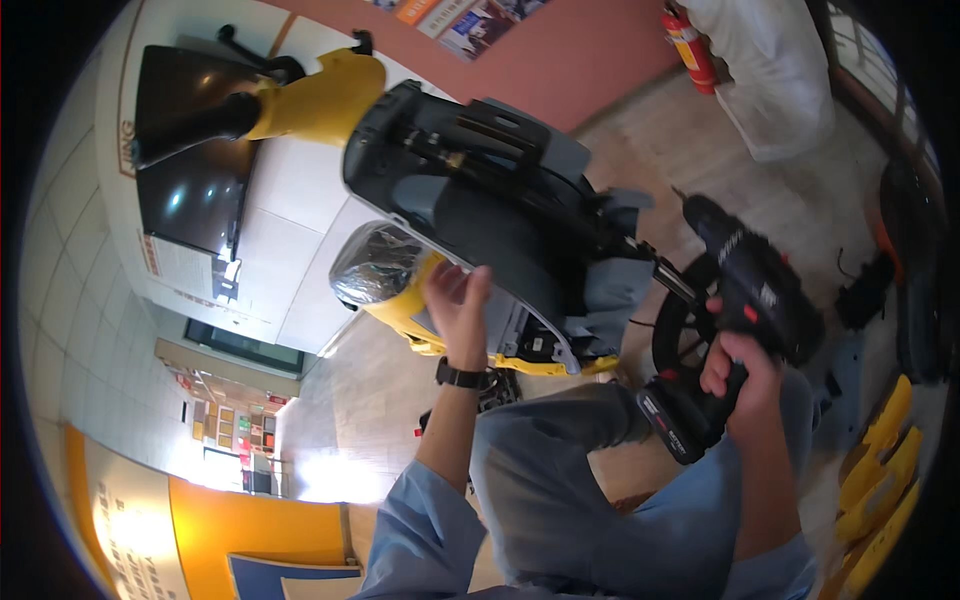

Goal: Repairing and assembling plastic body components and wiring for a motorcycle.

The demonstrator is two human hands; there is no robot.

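A cordless drill (765, 290) is held in my right hand (740, 375), my fingers wrapped round its handle and its bit pointing up and away. My left hand (460, 305) grips the edge of a scooter's yellow front panel (395, 310), beside a headlight (378, 262) covered in clear wrinkled film. The panel stands apart from the scooter's dark inner body (480, 215), where cables and a metal tube show. Above, a yellow handlebar cover (320, 95) carries a black grip (200, 130). My left fingertips are partly hidden by the panel.
The scooter's front wheel (685, 325) is just left of the drill. Yellow body parts (880, 470) lie at the lower right, a dark long piece (915, 270) above them. A fire extinguisher (690, 50) and a white-covered object (765, 80) stand at the far right.
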